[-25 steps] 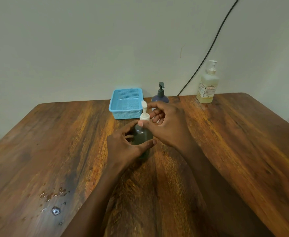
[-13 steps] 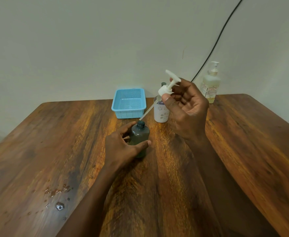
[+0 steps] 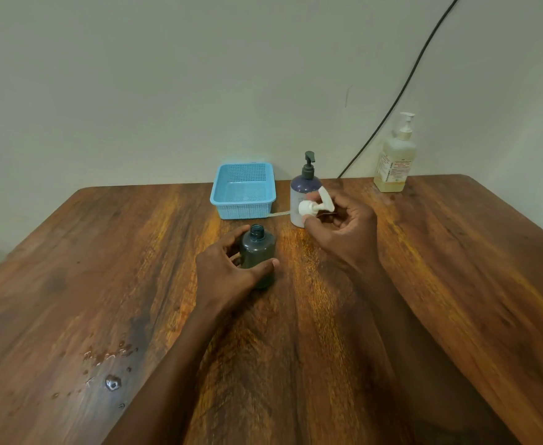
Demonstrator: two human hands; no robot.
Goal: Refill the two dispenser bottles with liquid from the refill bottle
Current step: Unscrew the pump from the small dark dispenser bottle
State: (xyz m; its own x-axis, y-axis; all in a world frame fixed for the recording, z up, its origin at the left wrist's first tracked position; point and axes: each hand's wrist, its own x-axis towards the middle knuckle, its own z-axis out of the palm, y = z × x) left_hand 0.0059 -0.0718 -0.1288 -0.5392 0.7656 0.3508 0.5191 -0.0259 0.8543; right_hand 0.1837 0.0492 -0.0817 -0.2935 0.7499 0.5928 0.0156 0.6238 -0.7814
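A small dark grey-green dispenser bottle (image 3: 258,248) stands upright in the middle of the wooden table (image 3: 456,268), its neck uncapped. My left hand (image 3: 228,271) wraps around its body. My right hand (image 3: 344,232) holds its white pump head (image 3: 315,205) low over the table, the dip tube pointing left. Behind that hand stands a white dispenser bottle (image 3: 299,200) with a purple shoulder and dark pump. A pale yellow bottle with a white pump (image 3: 395,162) stands at the back right by the wall.
A light blue plastic basket (image 3: 243,191) sits at the table's back edge, left of the white bottle. Drops of liquid (image 3: 109,364) lie on the front left of the table. A black cable (image 3: 402,88) runs down the wall.
My right hand lifted the white pump head out of the dark bottle, raised it, then lowered it to the right near the table. My left hand stayed on the bottle.
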